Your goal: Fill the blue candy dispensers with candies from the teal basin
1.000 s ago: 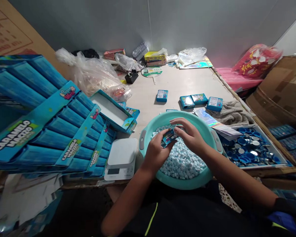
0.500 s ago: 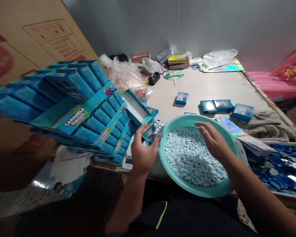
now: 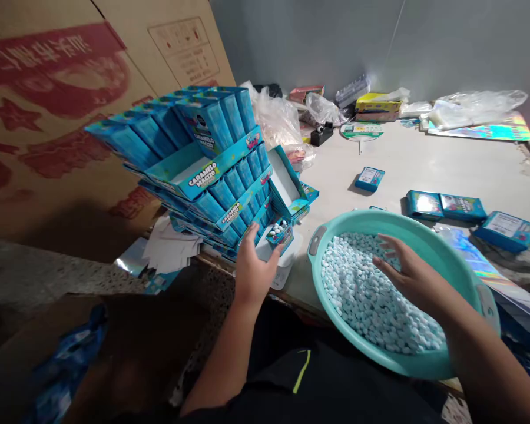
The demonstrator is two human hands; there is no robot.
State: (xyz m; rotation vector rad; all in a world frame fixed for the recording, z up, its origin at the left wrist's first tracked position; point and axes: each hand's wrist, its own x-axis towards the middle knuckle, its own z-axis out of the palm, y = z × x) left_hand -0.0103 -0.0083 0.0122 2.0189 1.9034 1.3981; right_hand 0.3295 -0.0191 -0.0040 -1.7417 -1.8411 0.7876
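Observation:
A small blue box (image 3: 282,234) filled with white candies stands upright on a white scale (image 3: 287,268). Around it, thumb and fingers spread apart, is my left hand (image 3: 255,265), no longer gripping it. Over the turquoise basin (image 3: 335,315) of pale blue and white candies (image 3: 371,294) hovers my right hand (image 3: 410,268), fingers apart and nothing in it. Left of the scale rises a tilted stack of display trays (image 3: 221,188) packed with blue boxes. An opened tray (image 3: 287,182) with a white inside leans against the stack.
Closed blue boxes (image 3: 370,178) lie behind the basin on the white table (image 3: 397,159). Plastic bags (image 3: 278,118), a fan-shaped card (image 3: 361,131) and a yellow carton (image 3: 377,107) line the back. A large cardboard box (image 3: 70,194) stands at left.
The view has swung left. My left hand has set the small box down on the scale and opened from it. My right hand stays above the basin, its fingers now more spread.

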